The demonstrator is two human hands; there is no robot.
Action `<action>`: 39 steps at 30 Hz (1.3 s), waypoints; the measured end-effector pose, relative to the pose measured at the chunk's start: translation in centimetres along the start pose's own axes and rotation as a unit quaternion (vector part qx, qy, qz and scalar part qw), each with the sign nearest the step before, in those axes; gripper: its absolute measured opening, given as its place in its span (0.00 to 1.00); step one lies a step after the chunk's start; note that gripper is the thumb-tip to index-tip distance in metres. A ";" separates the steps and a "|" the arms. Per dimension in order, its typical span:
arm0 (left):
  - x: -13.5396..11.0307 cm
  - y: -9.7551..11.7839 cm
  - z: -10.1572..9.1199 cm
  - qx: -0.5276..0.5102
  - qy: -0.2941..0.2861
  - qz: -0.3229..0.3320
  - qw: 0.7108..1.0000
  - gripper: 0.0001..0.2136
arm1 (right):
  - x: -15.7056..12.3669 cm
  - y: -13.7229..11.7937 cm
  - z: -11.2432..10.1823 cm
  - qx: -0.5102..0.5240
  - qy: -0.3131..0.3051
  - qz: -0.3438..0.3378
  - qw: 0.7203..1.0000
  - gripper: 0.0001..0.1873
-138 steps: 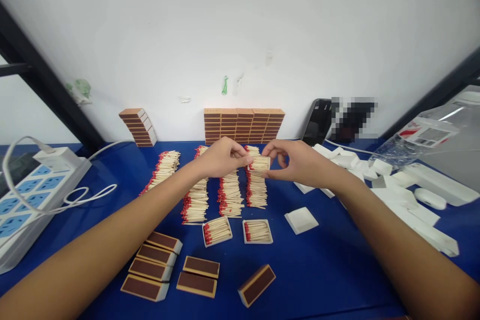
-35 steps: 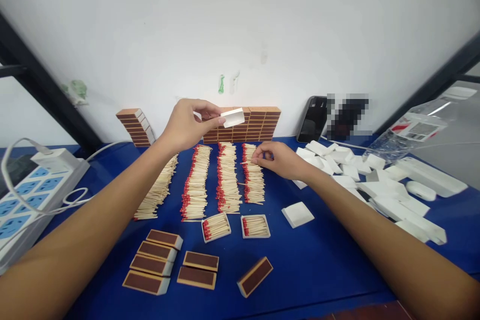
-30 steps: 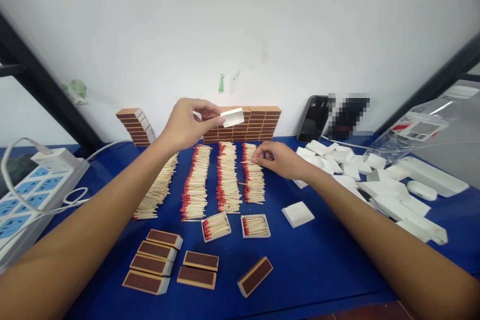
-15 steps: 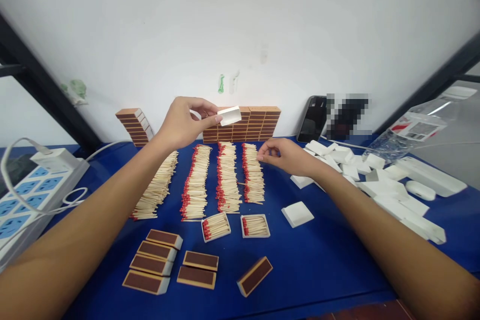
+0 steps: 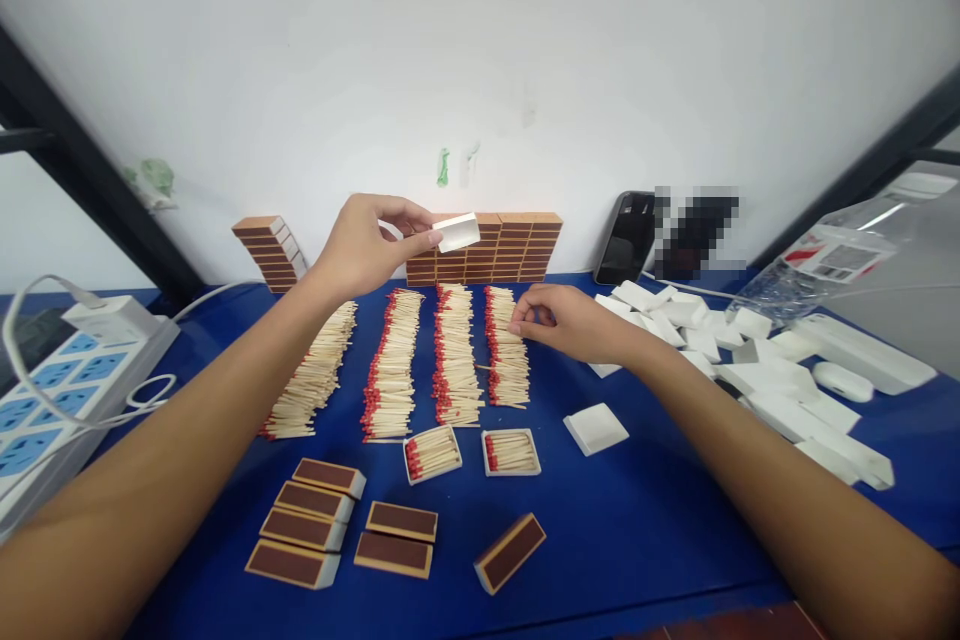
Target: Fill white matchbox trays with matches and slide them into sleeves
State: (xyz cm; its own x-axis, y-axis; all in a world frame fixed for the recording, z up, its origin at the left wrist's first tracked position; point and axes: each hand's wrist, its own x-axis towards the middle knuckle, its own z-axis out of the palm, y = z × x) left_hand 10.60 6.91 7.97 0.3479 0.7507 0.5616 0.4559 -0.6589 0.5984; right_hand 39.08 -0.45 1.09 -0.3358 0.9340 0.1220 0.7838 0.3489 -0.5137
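My left hand (image 5: 371,245) pinches a small white matchbox tray (image 5: 457,233) between thumb and fingers, raised in front of the stacked matchboxes. My right hand (image 5: 562,320) is closed, its curled fingertips over the right side of the rightmost row of red-headed matches (image 5: 508,360). What the fingertips hold, if anything, cannot be made out. To the left lie more rows of matches, including a middle row (image 5: 457,360). Below them, two trays are filled with matches, a left one (image 5: 433,454) and a right one (image 5: 511,452). A separate white tray (image 5: 596,428) lies to their right.
Stacked matchboxes (image 5: 517,250) stand against the wall, with a leaning stack (image 5: 266,255) further left. Loose brown matchboxes (image 5: 292,562) lie in front. On the right are piled white trays (image 5: 772,380), a phone (image 5: 625,238) and a plastic bottle (image 5: 840,250). A power strip (image 5: 67,390) sits left.
My right hand has shifted slightly left and down, onto the edge of the rightmost match row. My left hand and its tray have barely moved.
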 end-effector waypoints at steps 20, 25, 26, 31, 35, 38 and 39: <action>0.0 -0.1 -0.3 0.005 0.006 -0.009 1.000 0.10 | -0.9 -3.5 0.6 -0.016 0.046 -0.054 0.997 0.08; 0.1 -0.3 -0.2 -0.001 0.007 -0.006 1.000 0.10 | -1.7 -6.6 2.5 -0.068 0.029 -0.081 0.994 0.04; 0.1 -0.2 -0.2 -0.001 0.007 -0.006 1.000 0.10 | -1.7 -6.8 2.7 -0.082 0.030 -0.078 0.993 0.04; 0.0 0.1 -0.4 -0.005 0.002 0.001 1.000 0.09 | -1.8 -6.8 1.8 -0.114 -0.001 -0.042 0.993 0.05; 0.0 0.2 -0.5 -0.009 0.004 0.009 1.000 0.09 | -2.1 -6.4 0.3 -0.099 -0.039 -0.027 0.994 0.05; 0.0 0.1 -0.6 -0.010 0.005 0.009 1.000 0.09 | -2.3 -5.9 -0.1 -0.092 -0.053 -0.021 0.994 0.04; 0.0 0.1 -0.6 -0.009 0.005 0.009 1.000 0.09 | -2.3 -5.7 -0.1 -0.090 -0.059 -0.021 0.994 0.05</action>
State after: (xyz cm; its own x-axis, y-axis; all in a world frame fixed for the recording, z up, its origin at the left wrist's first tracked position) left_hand 10.12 6.83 8.33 0.3468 0.7386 0.5781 0.4352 -0.6727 0.5984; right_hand 35.43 -4.60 3.83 -0.4203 0.9067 0.0348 0.8450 0.4051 -0.3491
